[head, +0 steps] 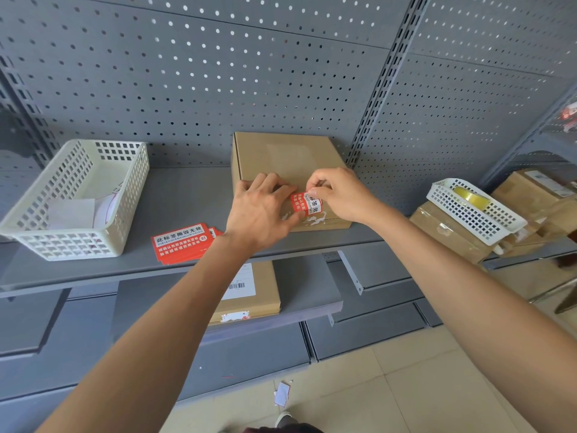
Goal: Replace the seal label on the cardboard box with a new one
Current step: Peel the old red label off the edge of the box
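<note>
Both hands press on the cardboard box (290,164): right hand (338,195) fingers pinch the red seal label (307,204)'s far end; left hand (260,207) fingers, together, flatten its left edge.

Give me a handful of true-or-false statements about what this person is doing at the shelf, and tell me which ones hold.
1. Both hands, the left hand and the right hand, are on the cardboard box. True.
2. The red seal label lies at the box's front edge. True.
3. The stack of spare red labels sits inside the large white basket. False: it lies on the shelf beside that basket.
4. The roll of tape lies in the small white basket on the right. True.
5. The floor is free of scraps. False: a piece of backing paper lies there.
</note>
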### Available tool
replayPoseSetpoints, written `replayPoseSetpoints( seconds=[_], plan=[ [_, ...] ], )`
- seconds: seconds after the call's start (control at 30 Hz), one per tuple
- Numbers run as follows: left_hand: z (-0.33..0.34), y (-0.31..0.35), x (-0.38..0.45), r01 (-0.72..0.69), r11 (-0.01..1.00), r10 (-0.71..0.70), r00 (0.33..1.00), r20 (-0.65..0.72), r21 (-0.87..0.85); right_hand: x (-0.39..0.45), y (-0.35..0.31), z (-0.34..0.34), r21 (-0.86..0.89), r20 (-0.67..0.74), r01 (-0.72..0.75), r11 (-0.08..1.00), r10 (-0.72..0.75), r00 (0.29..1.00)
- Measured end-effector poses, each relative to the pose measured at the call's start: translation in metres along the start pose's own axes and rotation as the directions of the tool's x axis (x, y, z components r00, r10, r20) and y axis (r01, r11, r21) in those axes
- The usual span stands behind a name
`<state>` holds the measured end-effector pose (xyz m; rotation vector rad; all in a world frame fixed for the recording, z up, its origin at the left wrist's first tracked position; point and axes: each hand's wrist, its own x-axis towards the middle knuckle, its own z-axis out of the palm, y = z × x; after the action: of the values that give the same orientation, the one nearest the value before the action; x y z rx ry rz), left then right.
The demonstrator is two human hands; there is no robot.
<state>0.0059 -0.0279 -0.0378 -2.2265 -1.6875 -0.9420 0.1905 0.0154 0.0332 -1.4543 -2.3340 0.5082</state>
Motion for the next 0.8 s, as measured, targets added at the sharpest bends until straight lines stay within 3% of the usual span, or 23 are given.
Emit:
replayPoseSetpoints(
  seconds=[0.17, 0.3, 0.5, 0.67, 0.8],
  plan=[
    [0.000, -0.001, 0.001, 0.017, 1.000, -0.017, 1.000, 0.006, -0.005, -0.003, 0.005, -0.003, 0.103, 0.003, 0.023, 0.994, -0.024, 1.000],
    [-0.001, 0.000, 0.002, 0.021, 1.000, -0.021, 1.000, 0.006, 0.008, -0.003, 0.011, -0.009, 0.223, 0.015, -0.040, 0.974, 0.037, 0.999],
    [0.000, 0.000, 0.002, 0.024, 1.000, -0.024, 1.000, 0.020, 0.003, 0.001, 0.001, -0.008, 0.004, 0.037, 0.029, 1.000, -0.029, 0.999],
    [0.000, 0.000, 0.002, 0.028, 1.000, -0.028, 1.000, 0.010, -0.005, 0.003, -0.001, -0.010, 0.020, 0.027, 0.028, 0.999, -0.029, 0.999],
    [0.000, 0.000, 0.002, 0.028, 1.000, -0.028, 1.000, 0.012, -0.011, 0.007, -0.001, -0.007, -0.064, 0.020, 0.041, 0.997, -0.040, 0.999]
  ],
)
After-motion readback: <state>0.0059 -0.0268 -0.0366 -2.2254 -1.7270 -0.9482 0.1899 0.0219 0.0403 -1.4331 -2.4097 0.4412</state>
